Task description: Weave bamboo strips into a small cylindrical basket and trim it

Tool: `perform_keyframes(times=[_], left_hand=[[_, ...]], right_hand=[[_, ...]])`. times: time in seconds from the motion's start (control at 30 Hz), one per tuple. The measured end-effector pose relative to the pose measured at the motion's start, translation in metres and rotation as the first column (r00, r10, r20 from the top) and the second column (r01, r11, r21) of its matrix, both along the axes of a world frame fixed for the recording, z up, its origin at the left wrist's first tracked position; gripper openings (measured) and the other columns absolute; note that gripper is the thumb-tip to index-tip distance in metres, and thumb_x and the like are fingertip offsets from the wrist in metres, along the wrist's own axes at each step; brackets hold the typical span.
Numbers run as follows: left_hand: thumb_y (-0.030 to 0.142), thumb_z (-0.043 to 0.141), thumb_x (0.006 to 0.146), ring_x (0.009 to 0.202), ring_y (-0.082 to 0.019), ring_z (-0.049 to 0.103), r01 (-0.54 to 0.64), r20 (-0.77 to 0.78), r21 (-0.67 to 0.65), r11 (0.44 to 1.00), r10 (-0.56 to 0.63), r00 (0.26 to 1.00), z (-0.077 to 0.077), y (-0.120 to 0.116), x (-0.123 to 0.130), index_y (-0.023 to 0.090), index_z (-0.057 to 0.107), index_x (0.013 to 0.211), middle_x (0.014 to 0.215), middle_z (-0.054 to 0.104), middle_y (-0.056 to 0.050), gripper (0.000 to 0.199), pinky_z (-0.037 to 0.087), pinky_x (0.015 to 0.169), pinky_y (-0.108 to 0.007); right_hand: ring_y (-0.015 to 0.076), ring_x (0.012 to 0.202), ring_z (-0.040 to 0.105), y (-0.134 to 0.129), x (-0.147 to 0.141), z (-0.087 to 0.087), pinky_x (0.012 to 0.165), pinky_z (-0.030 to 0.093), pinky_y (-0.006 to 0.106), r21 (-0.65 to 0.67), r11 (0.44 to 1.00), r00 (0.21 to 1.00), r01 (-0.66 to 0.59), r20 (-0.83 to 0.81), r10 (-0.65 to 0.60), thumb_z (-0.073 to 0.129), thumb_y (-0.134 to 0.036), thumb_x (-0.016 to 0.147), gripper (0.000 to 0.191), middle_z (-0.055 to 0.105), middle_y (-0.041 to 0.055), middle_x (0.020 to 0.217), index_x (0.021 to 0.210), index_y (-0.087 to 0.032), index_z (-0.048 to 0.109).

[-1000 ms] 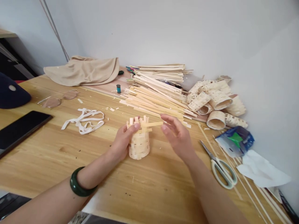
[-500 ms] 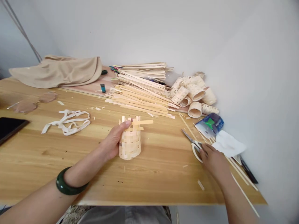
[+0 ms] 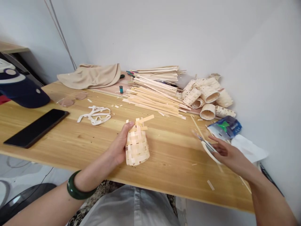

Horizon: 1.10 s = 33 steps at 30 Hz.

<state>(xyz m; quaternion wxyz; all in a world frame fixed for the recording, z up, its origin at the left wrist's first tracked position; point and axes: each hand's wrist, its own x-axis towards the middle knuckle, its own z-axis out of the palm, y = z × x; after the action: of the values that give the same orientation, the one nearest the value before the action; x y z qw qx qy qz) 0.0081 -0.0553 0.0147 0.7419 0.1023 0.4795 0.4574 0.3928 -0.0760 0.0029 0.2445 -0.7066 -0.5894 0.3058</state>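
Observation:
My left hand (image 3: 121,142) is closed around a small woven basket (image 3: 138,149) made of flat, pale wood strips. The thumb presses near its upper rim, where a yellowish strip (image 3: 147,119) sticks out to the right and a shorter end juts out just below. On the right, my right hand (image 3: 225,153) has its thumb and fingers at the white handles of a pair of scissors (image 3: 208,150), with the index finger stretched out. The scissors' blades point away to the upper left and are smeared by motion. A green bangle (image 3: 78,185) circles the left wrist.
Piles of thin wood strips (image 3: 155,99) lie at the back, beside several birch-bark-like tubes (image 3: 208,94). A blue packet (image 3: 227,127) and white paper (image 3: 249,148) are at right. A white ribbon (image 3: 100,116), phone (image 3: 35,127), glasses (image 3: 72,99) and thread spool (image 3: 121,89) sit leftward.
The view has swung left, bringing a dark blue cap into sight. The basket has tilted slightly in my left hand. My right hand has shifted at the scissors' handles, and the scissors are now blurred.

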Motion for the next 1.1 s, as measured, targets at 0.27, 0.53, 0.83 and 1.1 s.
perform_keyframes(times=[0.27, 0.53, 0.83, 1.1], left_hand=[[0.053, 0.079, 0.069, 0.063, -0.019, 0.068, -0.052, -0.047, 0.1, 0.994, 0.057, 0.997, -0.016, -0.023, 0.016, 0.017, 0.07, 0.092, 0.076, 0.074, -0.005, 0.044, 0.056, 0.059, -0.03], [0.049, 0.085, 0.062, 0.08, -0.022, 0.07, -0.144, -0.094, 0.322, 0.936, 0.182, 0.979, -0.022, -0.032, 0.024, 0.018, 0.069, 0.106, 0.087, 0.075, -0.003, 0.057, 0.054, 0.069, -0.029], [0.05, 0.084, 0.067, 0.077, -0.021, 0.069, -0.123, -0.103, 0.306, 0.944, 0.161, 0.982, -0.024, -0.032, 0.026, 0.018, 0.068, 0.1, 0.083, 0.073, -0.002, 0.049, 0.053, 0.066, -0.028], [0.046, 0.088, 0.065, 0.073, -0.014, 0.063, -0.141, -0.114, 0.331, 0.933, 0.188, 0.976, -0.027, -0.032, 0.031, 0.019, 0.07, 0.103, 0.084, 0.07, 0.002, 0.05, 0.052, 0.066, -0.024]], right_hand=[[0.0229, 0.075, 0.065, -0.044, -0.117, -0.008, 0.064, 0.054, 0.035, 0.043, 0.977, 0.668, -0.209, -0.723, 0.175, 0.084, -0.061, 0.068, 0.055, 0.071, 0.008, 0.089, 0.106, -0.024, 0.072], [0.0152, 0.046, 0.056, -0.064, -0.169, -0.006, 0.045, 0.046, 0.027, -0.2, 0.952, 0.708, -0.231, -0.706, 0.023, 0.072, -0.065, 0.081, 0.057, 0.064, 0.001, 0.059, 0.115, -0.019, 0.069], [0.013, 0.061, 0.055, -0.064, -0.17, -0.001, 0.055, 0.046, 0.025, -0.119, 0.968, 0.658, -0.221, -0.751, 0.058, 0.078, -0.069, 0.073, 0.062, 0.06, 0.0008, 0.076, 0.114, -0.023, 0.07], [0.0136, 0.072, 0.053, -0.058, -0.176, -0.005, 0.069, 0.046, 0.026, 0.018, 0.978, 0.773, -0.206, -0.61, 0.174, 0.084, -0.055, 0.073, 0.05, 0.06, 0.0002, 0.083, 0.113, -0.027, 0.073]])
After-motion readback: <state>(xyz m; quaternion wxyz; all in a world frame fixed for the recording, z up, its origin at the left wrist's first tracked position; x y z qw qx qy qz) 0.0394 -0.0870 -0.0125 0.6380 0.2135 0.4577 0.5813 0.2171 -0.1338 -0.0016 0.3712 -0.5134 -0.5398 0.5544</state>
